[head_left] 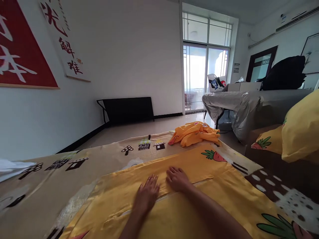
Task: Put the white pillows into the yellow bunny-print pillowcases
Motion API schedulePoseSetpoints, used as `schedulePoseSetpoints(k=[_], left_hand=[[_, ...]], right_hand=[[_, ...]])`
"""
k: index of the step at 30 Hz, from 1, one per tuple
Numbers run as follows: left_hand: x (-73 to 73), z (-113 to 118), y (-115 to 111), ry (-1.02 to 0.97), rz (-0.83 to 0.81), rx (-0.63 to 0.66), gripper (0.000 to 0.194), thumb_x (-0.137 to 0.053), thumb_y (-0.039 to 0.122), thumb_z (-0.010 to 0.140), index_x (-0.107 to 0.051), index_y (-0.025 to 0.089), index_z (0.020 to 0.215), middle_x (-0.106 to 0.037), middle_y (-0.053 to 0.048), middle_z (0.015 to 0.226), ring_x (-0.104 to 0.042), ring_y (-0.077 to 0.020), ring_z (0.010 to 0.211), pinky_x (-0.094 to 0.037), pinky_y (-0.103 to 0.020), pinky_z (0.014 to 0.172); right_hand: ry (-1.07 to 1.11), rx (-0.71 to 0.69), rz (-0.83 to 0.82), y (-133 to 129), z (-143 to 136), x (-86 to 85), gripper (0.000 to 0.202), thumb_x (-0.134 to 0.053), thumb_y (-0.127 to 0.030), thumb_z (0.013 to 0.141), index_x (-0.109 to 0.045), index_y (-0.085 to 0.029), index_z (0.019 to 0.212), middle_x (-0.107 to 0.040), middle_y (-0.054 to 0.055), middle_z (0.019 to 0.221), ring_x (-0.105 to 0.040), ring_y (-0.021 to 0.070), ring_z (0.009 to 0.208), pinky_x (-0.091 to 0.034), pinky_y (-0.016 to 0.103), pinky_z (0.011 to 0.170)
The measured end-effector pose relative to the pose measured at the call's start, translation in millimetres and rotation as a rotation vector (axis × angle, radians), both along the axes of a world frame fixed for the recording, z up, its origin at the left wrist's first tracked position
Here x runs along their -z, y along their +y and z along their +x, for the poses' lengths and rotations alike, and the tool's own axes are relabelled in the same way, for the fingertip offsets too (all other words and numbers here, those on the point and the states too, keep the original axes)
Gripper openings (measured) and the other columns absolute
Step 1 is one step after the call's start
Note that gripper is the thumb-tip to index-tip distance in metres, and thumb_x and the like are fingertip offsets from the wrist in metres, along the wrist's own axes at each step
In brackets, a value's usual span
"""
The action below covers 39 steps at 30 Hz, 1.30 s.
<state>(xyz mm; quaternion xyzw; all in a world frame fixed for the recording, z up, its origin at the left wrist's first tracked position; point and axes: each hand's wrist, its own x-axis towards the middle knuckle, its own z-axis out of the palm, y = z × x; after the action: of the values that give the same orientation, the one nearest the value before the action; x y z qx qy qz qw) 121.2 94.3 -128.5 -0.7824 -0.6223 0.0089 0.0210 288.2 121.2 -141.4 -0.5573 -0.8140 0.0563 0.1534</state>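
A yellow-orange cloth (199,205) with carrot prints lies spread over a beige patterned blanket (99,156). Near the middle of the cloth, my left hand (148,192) rests palm down with its fingers stretched out. Just to its right and slightly farther off, my right hand (176,178) also lies flat on the cloth. The two hands are apart, and neither holds anything. A long slit or seam runs across the cloth near my wrists. Beyond the cloth's far edge sits a crumpled orange cloth (195,132).
On the right are a yellow pillow (301,126) and a table with a silvery cover (239,103), bearing boxes and a black bag (284,73). White fabric (13,167) lies at the left edge. A black folded frame (128,109) leans on the wall.
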Motion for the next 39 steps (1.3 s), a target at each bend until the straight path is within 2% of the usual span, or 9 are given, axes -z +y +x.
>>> schedulePoseSetpoints(k=[7,10,16,23,28,31,33,36,39], left_hand=[[10.8,-128.6,-11.5,0.057,0.020,-0.134,0.053,-0.026,0.031,0.087,-0.041,0.023,0.138,-0.028,-0.003,0.151,-0.023,-0.0238,0.140,-0.024,-0.050,0.111],[22.7,-183.3,-17.3,0.050,0.061,-0.130,0.056,-0.024,0.031,0.086,-0.043,0.016,0.137,-0.033,-0.005,0.148,-0.027,-0.0213,0.139,-0.024,-0.043,0.113],[33.8,-233.4,-31.0,0.007,0.104,-0.184,0.063,-0.018,0.035,0.083,-0.049,0.010,0.133,-0.043,-0.003,0.142,-0.034,-0.0147,0.135,-0.025,-0.028,0.114],[27.6,-231.4,-56.5,0.012,0.239,-0.160,0.062,-0.021,0.033,0.081,-0.054,0.009,0.127,-0.046,-0.008,0.139,-0.039,-0.0223,0.132,-0.031,-0.040,0.112],[6.8,-133.5,-77.6,-0.076,0.271,0.076,0.054,-0.029,0.033,0.086,-0.050,0.012,0.131,-0.047,-0.008,0.139,-0.043,-0.0212,0.129,-0.040,-0.038,0.105],[4.4,-59.3,-95.7,-0.114,0.192,0.302,0.053,-0.029,0.030,0.089,-0.037,0.016,0.140,-0.036,-0.005,0.146,-0.034,-0.0195,0.135,-0.034,-0.039,0.109],[10.1,-36.7,-107.3,-0.144,0.134,0.356,0.052,-0.031,0.032,0.091,-0.031,0.021,0.142,-0.032,-0.003,0.148,-0.032,-0.0194,0.136,-0.033,-0.040,0.110],[21.9,-55.4,-120.9,-0.187,0.092,0.289,0.051,-0.031,0.041,0.093,-0.029,0.030,0.142,-0.033,0.000,0.147,-0.034,-0.0202,0.136,-0.033,-0.043,0.110],[30.5,-110.0,-131.3,-0.169,0.119,0.137,0.050,-0.031,0.044,0.092,-0.031,0.033,0.140,-0.034,0.000,0.147,-0.034,-0.0215,0.136,-0.034,-0.047,0.109]], right_hand=[[-0.051,0.170,-0.093,-4.1,117.9,0.1,0.054,-0.024,-0.046,0.093,-0.039,-0.023,0.140,-0.032,0.006,0.149,-0.026,0.0184,0.138,-0.021,0.040,0.108],[-0.090,0.277,-0.092,-18.9,177.0,1.0,0.056,-0.024,-0.043,0.093,-0.037,-0.018,0.141,-0.030,0.009,0.150,-0.023,0.0204,0.139,-0.015,0.042,0.111],[-0.243,0.378,-0.019,-49.0,254.9,9.2,0.056,-0.024,-0.042,0.093,-0.035,-0.021,0.143,-0.029,0.005,0.151,-0.023,0.0202,0.139,-0.016,0.042,0.111],[-0.338,0.495,0.176,-69.6,259.6,-1.4,0.050,-0.029,-0.020,0.088,-0.049,-0.008,0.133,-0.039,0.015,0.144,-0.032,0.0247,0.134,-0.016,0.042,0.110],[-0.105,0.316,0.188,-85.9,144.2,-16.0,0.048,-0.031,-0.022,0.089,-0.049,-0.011,0.133,-0.039,0.012,0.145,-0.035,0.0232,0.133,-0.023,0.039,0.109],[0.023,-0.012,0.055,-107.2,59.1,-11.8,0.055,-0.031,-0.041,0.093,-0.035,-0.016,0.142,-0.030,0.008,0.150,-0.027,0.0195,0.138,-0.021,0.036,0.111],[0.047,-0.177,-0.042,-122.0,29.0,-7.4,0.060,-0.031,-0.049,0.093,-0.028,-0.021,0.146,-0.023,0.005,0.152,-0.020,0.0195,0.140,-0.017,0.038,0.113],[0.018,-0.208,-0.122,-134.8,42.4,-2.7,0.060,-0.028,-0.054,0.093,-0.025,-0.028,0.146,-0.019,0.002,0.153,-0.014,0.0196,0.142,-0.011,0.041,0.114],[-0.051,-0.031,-0.147,-136.9,108.5,3.6,0.063,-0.023,-0.059,0.092,-0.022,-0.028,0.147,-0.016,0.001,0.154,-0.013,0.0189,0.142,-0.011,0.042,0.115]])
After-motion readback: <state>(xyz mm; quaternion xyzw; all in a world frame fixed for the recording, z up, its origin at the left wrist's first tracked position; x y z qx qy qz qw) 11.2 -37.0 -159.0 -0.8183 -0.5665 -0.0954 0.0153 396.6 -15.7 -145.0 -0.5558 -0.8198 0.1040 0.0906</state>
